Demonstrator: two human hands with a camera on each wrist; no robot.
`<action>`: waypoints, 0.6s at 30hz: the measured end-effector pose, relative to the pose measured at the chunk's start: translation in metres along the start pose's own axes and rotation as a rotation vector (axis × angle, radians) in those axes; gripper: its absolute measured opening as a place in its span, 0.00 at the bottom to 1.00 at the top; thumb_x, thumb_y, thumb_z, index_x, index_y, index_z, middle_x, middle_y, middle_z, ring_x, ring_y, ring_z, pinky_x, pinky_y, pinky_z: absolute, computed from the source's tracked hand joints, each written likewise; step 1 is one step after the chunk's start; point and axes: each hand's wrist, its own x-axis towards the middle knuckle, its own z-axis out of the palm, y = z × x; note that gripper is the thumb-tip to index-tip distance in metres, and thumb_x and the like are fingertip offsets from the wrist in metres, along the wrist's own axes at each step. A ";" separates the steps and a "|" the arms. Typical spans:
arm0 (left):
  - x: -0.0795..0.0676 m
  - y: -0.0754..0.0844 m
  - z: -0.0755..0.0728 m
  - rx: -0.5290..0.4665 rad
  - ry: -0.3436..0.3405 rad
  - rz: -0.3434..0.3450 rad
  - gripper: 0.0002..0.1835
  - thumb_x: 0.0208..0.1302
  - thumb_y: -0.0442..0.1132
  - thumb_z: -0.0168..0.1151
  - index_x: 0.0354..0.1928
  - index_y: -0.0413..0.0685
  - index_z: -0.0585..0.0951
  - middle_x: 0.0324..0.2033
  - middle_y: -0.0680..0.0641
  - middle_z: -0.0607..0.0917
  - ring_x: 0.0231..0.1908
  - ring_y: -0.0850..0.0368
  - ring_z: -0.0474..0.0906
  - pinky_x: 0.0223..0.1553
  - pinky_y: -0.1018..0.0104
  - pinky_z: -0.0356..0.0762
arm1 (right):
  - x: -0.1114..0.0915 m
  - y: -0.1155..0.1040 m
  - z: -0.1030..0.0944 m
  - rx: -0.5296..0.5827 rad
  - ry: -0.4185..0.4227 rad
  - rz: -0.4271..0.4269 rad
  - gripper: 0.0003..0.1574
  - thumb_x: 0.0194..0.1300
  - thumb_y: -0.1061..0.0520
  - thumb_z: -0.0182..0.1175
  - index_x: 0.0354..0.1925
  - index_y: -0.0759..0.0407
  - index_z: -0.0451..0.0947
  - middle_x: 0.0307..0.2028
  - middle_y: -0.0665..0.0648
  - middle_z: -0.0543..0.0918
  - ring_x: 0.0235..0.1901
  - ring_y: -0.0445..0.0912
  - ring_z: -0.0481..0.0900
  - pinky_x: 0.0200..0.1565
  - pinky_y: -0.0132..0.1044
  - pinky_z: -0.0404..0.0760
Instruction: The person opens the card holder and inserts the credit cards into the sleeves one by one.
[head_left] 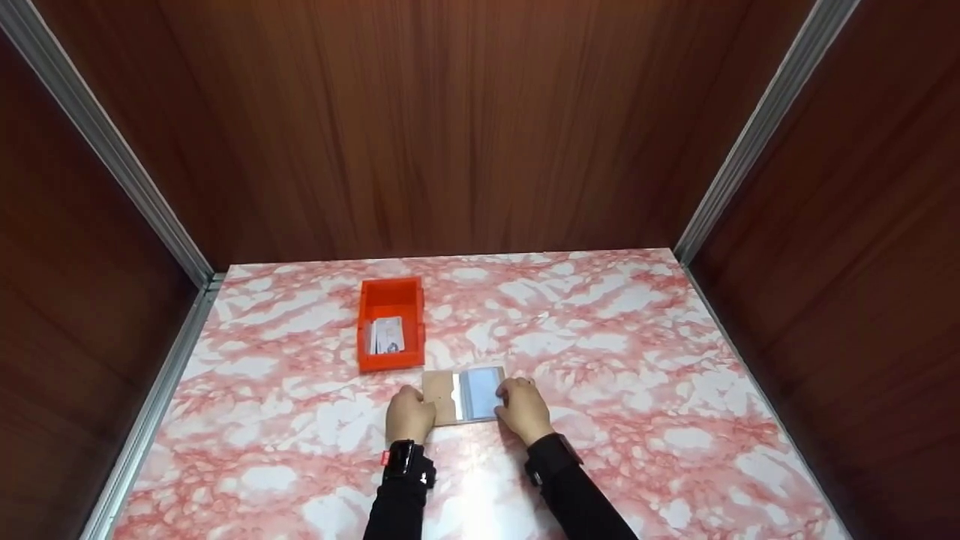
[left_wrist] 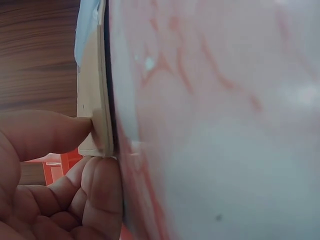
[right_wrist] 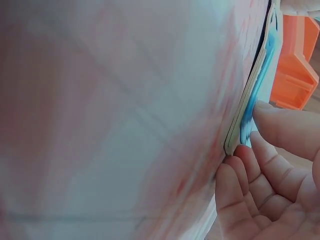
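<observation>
A tan card holder (head_left: pixel 439 394) lies spread open on the table, its clear bluish plastic sleeves (head_left: pixel 482 391) on the right half and a white strip showing near the fold. My left hand (head_left: pixel 409 416) grips its left edge. In the left wrist view the thumb presses on the tan cover (left_wrist: pixel 91 100) while curled fingers meet the edge from the other side. On the opposite side, my right hand (head_left: pixel 525 411) holds the right edge. Its thumb rests on the sleeves (right_wrist: pixel 257 82) in the right wrist view, with the fingertips curled at the cover's corner.
Behind the card holder, slightly left, stands an orange-red plastic bin (head_left: pixel 391 361) with several cards (head_left: pixel 389 334) inside. The table (head_left: pixel 615 360) has a red and white marbled top. Dark wood panels (head_left: pixel 450 127) with metal corner profiles enclose it at the back and sides.
</observation>
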 end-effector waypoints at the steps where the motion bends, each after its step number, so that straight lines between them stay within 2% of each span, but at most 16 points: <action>1: 0.000 0.000 0.000 -0.001 0.004 0.003 0.09 0.53 0.34 0.63 0.36 0.36 0.80 0.33 0.39 0.84 0.37 0.39 0.80 0.42 0.46 0.75 | 0.000 0.000 0.000 0.000 -0.002 0.002 0.14 0.48 0.65 0.72 0.35 0.62 0.79 0.28 0.55 0.76 0.34 0.55 0.77 0.55 0.51 0.73; 8: 0.001 0.001 -0.001 -0.008 0.020 0.023 0.07 0.54 0.35 0.62 0.33 0.38 0.78 0.30 0.42 0.83 0.34 0.42 0.80 0.40 0.48 0.75 | 0.001 0.000 0.001 -0.005 -0.015 0.007 0.14 0.48 0.64 0.72 0.35 0.62 0.79 0.30 0.55 0.76 0.34 0.54 0.76 0.43 0.48 0.75; 18: 0.004 0.014 -0.006 -0.060 0.042 0.033 0.10 0.59 0.38 0.64 0.37 0.36 0.80 0.32 0.41 0.84 0.37 0.42 0.81 0.42 0.48 0.76 | 0.001 0.001 0.002 -0.011 -0.018 0.024 0.15 0.47 0.63 0.72 0.35 0.61 0.78 0.30 0.55 0.76 0.35 0.54 0.76 0.41 0.48 0.76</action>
